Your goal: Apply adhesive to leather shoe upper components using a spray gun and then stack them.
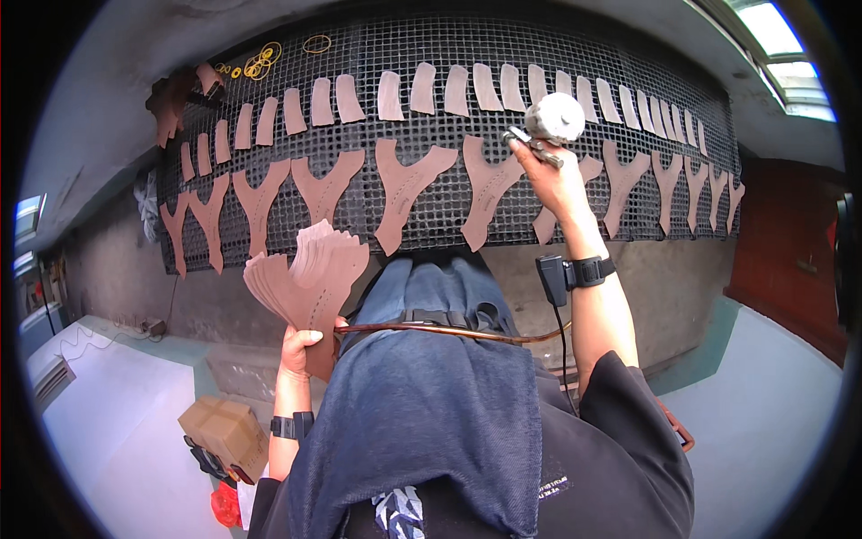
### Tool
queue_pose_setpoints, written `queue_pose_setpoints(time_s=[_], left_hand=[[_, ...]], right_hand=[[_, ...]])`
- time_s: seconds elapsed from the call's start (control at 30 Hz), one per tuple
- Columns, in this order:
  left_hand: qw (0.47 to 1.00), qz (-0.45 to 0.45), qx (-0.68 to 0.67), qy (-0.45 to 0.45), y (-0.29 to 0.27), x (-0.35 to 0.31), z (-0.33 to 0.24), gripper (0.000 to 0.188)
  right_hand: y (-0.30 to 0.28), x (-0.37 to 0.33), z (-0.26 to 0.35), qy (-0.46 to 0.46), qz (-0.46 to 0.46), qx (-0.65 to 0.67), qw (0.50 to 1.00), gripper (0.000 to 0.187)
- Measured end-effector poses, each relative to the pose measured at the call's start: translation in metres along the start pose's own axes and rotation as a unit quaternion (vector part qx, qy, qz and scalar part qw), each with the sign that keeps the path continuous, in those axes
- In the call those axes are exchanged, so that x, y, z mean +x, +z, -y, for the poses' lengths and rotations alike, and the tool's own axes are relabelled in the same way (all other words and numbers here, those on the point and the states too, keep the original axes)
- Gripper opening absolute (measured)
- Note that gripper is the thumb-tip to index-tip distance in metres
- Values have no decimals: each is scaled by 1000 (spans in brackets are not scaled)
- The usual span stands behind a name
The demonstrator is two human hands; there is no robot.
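My left hand [298, 347] is closed on the lower end of a fanned stack of brown Y-shaped cut pieces [310, 280], with the thumb across its front. In my right hand [555, 187] is a spray gun [539, 151] with a round white cup [558, 117] on top, held over the black mesh rack [359, 135]. Loose Y-shaped pieces [409, 190] lie spread in a near row on the mesh. Beyond them runs a row of short curved strips [391, 96]. The gun and my right hand partly cover one Y-shaped piece and several strips.
Yellow rings [260, 61] and a dark bundle with brown pieces [171, 108] lie at the rack's far left. A brown hose [440, 331] crosses my waist. A cardboard box [223, 436] and a red bag [226, 505] stand at lower left.
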State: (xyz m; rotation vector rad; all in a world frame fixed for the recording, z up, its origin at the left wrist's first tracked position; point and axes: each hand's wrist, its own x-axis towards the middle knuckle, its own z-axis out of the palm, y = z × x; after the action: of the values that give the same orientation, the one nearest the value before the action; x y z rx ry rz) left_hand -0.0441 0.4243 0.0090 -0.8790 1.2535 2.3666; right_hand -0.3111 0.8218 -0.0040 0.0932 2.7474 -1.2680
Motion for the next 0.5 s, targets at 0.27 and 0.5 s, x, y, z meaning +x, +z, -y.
queue_pose_setpoints(time_s=[0.27, 0.5], left_hand=[[999, 37, 5, -7, -20, 3, -3, 57], [994, 77, 53, -63, -43, 14, -22, 57]], right_hand=[[10, -61, 1, 76, 77, -30, 994, 29], [18, -142, 6, 76, 104, -10, 992, 33]])
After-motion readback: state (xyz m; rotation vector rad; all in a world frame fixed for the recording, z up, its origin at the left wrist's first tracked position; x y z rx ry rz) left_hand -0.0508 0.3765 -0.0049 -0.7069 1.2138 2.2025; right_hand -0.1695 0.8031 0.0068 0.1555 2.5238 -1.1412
